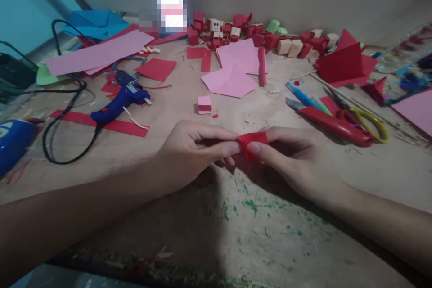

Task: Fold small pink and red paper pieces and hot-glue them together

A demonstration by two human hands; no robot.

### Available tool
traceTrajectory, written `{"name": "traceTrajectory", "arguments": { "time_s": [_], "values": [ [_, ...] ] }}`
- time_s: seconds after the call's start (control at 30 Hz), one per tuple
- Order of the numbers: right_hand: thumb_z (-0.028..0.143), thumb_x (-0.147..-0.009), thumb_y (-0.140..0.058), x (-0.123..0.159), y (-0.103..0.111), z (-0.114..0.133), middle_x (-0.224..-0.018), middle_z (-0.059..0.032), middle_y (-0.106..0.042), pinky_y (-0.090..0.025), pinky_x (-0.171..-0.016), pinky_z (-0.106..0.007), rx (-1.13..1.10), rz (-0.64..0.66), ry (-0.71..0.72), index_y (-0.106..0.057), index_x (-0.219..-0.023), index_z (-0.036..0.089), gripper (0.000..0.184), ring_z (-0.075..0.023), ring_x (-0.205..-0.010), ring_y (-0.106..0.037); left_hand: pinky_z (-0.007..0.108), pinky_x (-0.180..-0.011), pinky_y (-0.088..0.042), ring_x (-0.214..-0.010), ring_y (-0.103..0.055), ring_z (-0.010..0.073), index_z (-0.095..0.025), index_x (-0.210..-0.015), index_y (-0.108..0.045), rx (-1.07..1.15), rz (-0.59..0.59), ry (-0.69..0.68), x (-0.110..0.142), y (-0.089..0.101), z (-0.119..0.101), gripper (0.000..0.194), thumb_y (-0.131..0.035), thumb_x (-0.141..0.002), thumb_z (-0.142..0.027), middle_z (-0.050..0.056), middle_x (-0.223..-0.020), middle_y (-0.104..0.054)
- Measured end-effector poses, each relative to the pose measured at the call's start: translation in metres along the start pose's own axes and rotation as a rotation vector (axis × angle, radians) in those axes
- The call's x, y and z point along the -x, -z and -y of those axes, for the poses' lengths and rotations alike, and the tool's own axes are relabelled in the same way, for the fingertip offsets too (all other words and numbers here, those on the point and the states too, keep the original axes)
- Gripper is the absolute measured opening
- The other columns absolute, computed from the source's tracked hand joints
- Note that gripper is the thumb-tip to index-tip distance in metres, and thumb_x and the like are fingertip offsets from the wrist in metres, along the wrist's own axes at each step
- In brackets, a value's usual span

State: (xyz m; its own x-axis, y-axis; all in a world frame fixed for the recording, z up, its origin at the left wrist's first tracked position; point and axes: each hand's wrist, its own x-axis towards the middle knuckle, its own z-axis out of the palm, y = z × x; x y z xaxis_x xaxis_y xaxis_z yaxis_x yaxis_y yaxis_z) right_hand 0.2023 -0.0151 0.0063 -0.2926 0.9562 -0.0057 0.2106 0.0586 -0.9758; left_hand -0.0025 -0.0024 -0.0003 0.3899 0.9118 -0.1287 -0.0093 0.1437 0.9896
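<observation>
A small folded piece of red paper (258,138) is pinched between both hands above the middle of the table. My left hand (199,144) grips its left edge between thumb and fingers. My right hand (286,148) holds its right side, the thumb pressed on the front face. A narrow red strip hangs down between the two thumbs. The fingers behind the paper are partly hidden. Just beyond my left hand stands a small pink paper box (204,105) with a red band on its front.
To the left, a blue glue gun (121,101) with a looping black cord lies over a red strip (135,128). At right lie a red-handled cutter (334,126) and yellow-handled scissors (374,126). Pink sheets (232,78) and small red paper blocks (270,40) sit farther back.
</observation>
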Motion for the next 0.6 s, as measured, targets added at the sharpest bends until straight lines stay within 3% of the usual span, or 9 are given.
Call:
{"name": "traceTrajectory", "arguments": {
  "time_s": [0.3, 0.47, 0.6],
  "values": [
    [0.029, -0.091, -0.071, -0.001, 0.0, 0.0, -0.069, 0.0003, -0.071, -0.047, -0.053, -0.02, -0.003, 0.079, 0.015, -0.074, -0.079, 0.017, 0.017, -0.0086, -0.057, -0.059, 0.013, -0.058, -0.057, -0.059, -0.069, 0.0078, -0.021, -0.081, -0.08, -0.143, -0.048, -0.092, 0.006, 0.0, 0.004, 0.013, -0.07, -0.088, -0.019, -0.004, -0.066, -0.074],
    [0.029, -0.092, -0.071, 0.0, 0.001, 0.001, -0.083, -0.0021, -0.076, -0.053, -0.061, -0.021, -0.037, 0.003, 0.017, -0.076, -0.088, 0.019, 0.012, -0.012, -0.07, -0.068, 0.014, -0.063, -0.058, -0.065, -0.07, 0.0081, -0.021, -0.088, -0.08, -0.275, -0.058, -0.193, 0.012, 0.0, 0.004, 0.012, -0.068, -0.091, -0.021, -0.004, -0.074, -0.077],
    [0.025, -0.084, -0.079, 0.0, 0.0, -0.001, -0.084, -0.0023, -0.077, -0.055, -0.062, -0.022, -0.034, 0.015, 0.053, -0.076, -0.09, 0.02, 0.009, -0.0136, -0.072, -0.07, 0.015, -0.061, -0.055, -0.066, -0.069, 0.0083, -0.019, -0.089, -0.079, -0.403, -0.052, -0.27, 0.013, -0.001, 0.003, 0.012, -0.068, -0.091, -0.017, -0.003, -0.077, -0.078]
  ]
}}
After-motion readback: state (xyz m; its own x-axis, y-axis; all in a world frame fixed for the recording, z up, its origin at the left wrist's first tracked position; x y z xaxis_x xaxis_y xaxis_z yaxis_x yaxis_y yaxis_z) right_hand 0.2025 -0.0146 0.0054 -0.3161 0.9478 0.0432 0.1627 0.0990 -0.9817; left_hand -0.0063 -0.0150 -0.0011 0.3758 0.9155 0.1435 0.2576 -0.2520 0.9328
